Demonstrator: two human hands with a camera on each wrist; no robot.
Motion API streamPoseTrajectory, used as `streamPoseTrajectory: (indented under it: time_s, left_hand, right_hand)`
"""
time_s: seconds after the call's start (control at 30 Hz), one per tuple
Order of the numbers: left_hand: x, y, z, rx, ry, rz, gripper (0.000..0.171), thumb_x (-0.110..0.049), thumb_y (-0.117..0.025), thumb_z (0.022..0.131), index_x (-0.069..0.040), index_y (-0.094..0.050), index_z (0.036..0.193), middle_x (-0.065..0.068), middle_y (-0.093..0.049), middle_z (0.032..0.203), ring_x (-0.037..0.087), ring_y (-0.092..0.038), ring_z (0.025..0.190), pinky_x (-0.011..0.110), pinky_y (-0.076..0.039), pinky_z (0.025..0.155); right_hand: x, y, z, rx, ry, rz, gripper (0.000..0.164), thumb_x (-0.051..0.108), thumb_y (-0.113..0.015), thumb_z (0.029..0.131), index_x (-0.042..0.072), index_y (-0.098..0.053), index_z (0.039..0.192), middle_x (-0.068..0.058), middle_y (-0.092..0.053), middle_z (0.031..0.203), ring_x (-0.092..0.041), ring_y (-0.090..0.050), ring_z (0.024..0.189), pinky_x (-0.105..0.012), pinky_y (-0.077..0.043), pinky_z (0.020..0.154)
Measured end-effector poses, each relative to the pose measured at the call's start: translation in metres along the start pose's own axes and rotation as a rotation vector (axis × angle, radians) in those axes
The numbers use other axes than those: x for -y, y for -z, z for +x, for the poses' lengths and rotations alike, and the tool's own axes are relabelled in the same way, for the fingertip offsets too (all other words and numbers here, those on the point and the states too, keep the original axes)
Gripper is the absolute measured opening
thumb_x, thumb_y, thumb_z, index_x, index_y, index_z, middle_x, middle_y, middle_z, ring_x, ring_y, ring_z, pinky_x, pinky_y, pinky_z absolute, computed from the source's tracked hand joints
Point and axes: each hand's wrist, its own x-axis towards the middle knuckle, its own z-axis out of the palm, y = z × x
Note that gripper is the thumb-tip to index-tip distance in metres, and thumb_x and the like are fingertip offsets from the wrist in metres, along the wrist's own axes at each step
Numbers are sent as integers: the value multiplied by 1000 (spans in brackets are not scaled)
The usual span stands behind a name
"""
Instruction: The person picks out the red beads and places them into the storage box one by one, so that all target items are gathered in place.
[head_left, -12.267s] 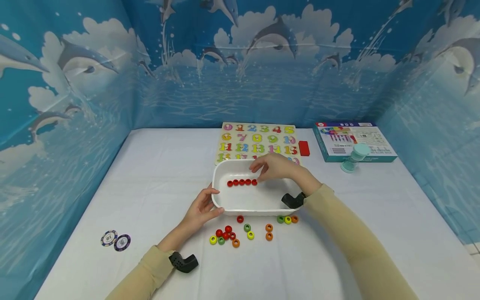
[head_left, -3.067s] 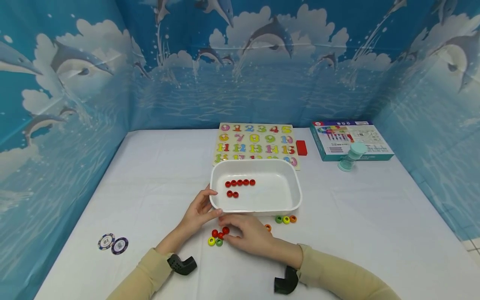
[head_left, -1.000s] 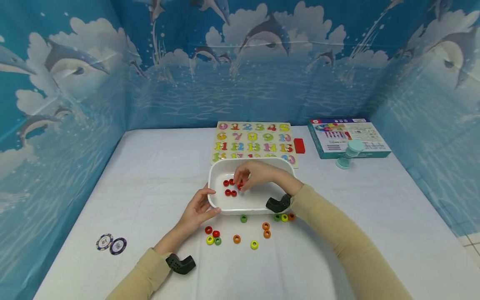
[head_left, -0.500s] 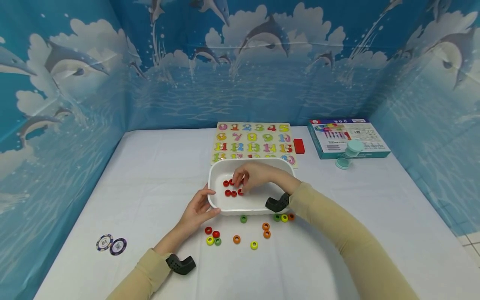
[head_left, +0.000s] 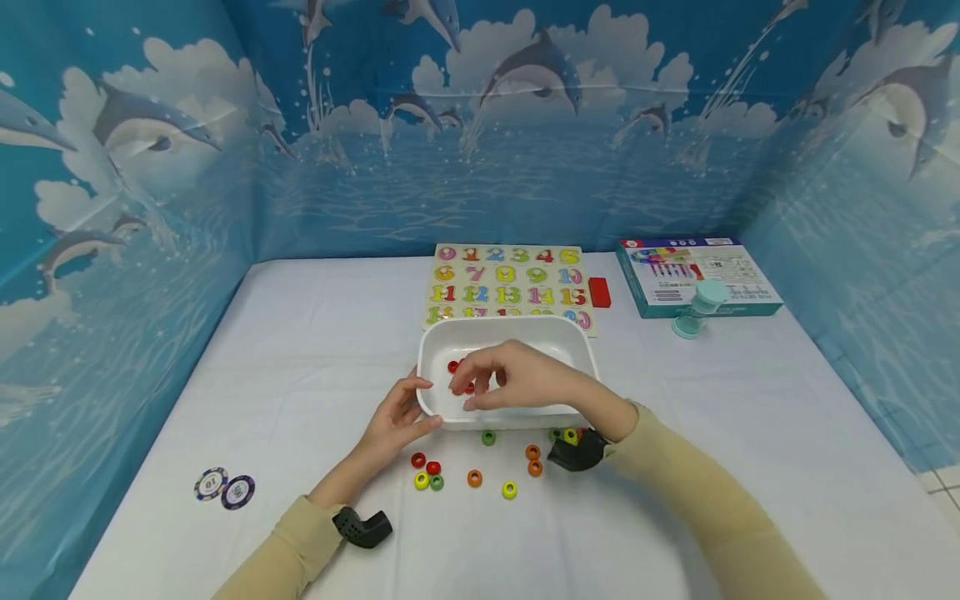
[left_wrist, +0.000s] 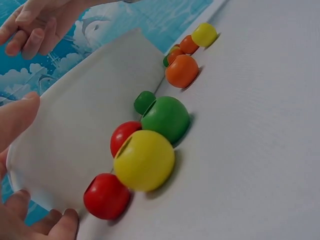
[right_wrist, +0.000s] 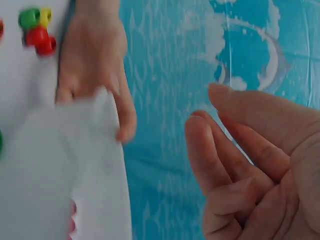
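Note:
My left hand (head_left: 405, 412) grips the left front corner of a white tray (head_left: 540, 333), thumb and fingers at its rim. Above the tray hovers my right hand (head_left: 517, 375), thumb and fingertips apart; in the right wrist view nothing sits between its fingers (right_wrist: 200, 145). Red beads (head_left: 453, 367) lie inside the tray, mostly hidden by that hand. On the cloth in front, two red beads (head_left: 433, 468) stand beside a yellow bead (head_left: 422, 481) and a green bead (head_left: 437, 482). The left wrist view shows this cluster close up, with a red bead (left_wrist: 106, 196) nearest.
Other loose beads lie before the tray: orange (head_left: 475, 477), yellow (head_left: 509, 490) and green (head_left: 489, 437). Behind it are a number board (head_left: 506, 275) and a red block (head_left: 599, 292). A box (head_left: 705, 275) and a sand timer (head_left: 697, 310) stand right; two poker chips (head_left: 237, 492) lie left.
Red beads have gone from the cloth into the tray, starting a second row. The right hand has let go of a red bead there and risen back toward me. The left hand stays put.

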Motion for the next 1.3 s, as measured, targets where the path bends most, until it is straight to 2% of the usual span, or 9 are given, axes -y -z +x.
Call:
streamPoseTrajectory:
  time_s: [0.17, 0.3, 0.4, 0.47, 0.57, 0.7, 0.77, 1.03, 1.3]
  left_hand:
    - [-2, 0, 0, 14, -22, -6, 51, -1, -64, 80, 1, -37, 122, 9, -10, 148, 25, -13, 133, 35, -27, 103]
    - [-4, 1, 0, 32, -22, -2, 51, 0, -62, 82, 2, -35, 125, 11, -5, 148, 29, -12, 133, 40, -26, 104]
    - [-4, 2, 0, 40, -19, 3, 51, 0, -60, 83, 4, -33, 126, 11, -4, 148, 30, -11, 133, 42, -26, 103]
    - [-4, 3, 0, 40, -19, 5, 51, -1, -60, 83, 5, -33, 125, 11, -5, 148, 30, -11, 133, 42, -26, 104]
    - [-4, 4, 0, 42, -20, 3, 50, -2, -61, 83, 4, -35, 125, 11, -6, 148, 29, -12, 133, 42, -26, 104]
    - [-3, 4, 0, 42, -15, -14, 48, -3, -62, 83, 0, -37, 124, 9, -7, 148, 27, -12, 133, 41, -25, 104]
    - [-3, 4, 0, 39, -7, -20, 48, -3, -62, 82, -2, -38, 124, 8, -8, 148, 26, -11, 133, 40, -25, 105]
    - [-6, 3, 0, 28, 11, -27, 49, -4, -63, 82, 1, -37, 124, 9, -7, 148, 26, -11, 134, 40, -24, 105]
    - [-5, 2, -1, 23, 6, -25, 50, -8, -64, 82, -1, -38, 124, 9, -7, 148, 26, -11, 134, 37, -26, 104]
  right_hand:
    - [5, -38, -9, -4, 43, 37, 19, 26, -68, 80, 21, -64, 97, 14, -62, 83, -3, -56, 68, -22, -47, 52]
    - [0, -68, -12, -8, 98, 85, 19, 23, -66, 81, 17, -64, 99, 15, -61, 78, -3, -53, 59, -19, -45, 47]
    - [-7, -86, -10, -28, 117, 92, 20, 22, -65, 82, 14, -63, 100, 13, -61, 79, -2, -52, 59, -17, -45, 47]
    - [-13, -96, -8, -60, 124, 70, 21, 22, -66, 82, 15, -63, 101, 12, -61, 80, 0, -53, 62, -16, -45, 49]
    - [-23, -107, -5, -118, 134, -23, 21, 24, -65, 82, 18, -63, 101, 12, -61, 83, 4, -52, 67, -13, -45, 53]
    - [-33, -118, -1, -184, 157, -181, 19, 27, -63, 83, 22, -63, 102, 15, -61, 91, 7, -49, 71, -9, -43, 59]
    - [-36, -121, 1, -203, 164, -226, 19, 28, -63, 83, 23, -64, 102, 17, -61, 95, 7, -49, 73, -8, -41, 61]
    - [-39, -126, 1, -215, 137, -242, 18, 27, -65, 82, 23, -66, 99, 18, -61, 94, 6, -51, 75, -6, -42, 63]
    - [-35, -126, 0, -214, 40, -280, 11, 28, -66, 80, 25, -67, 91, 21, -59, 84, 4, -49, 71, -8, -40, 60]
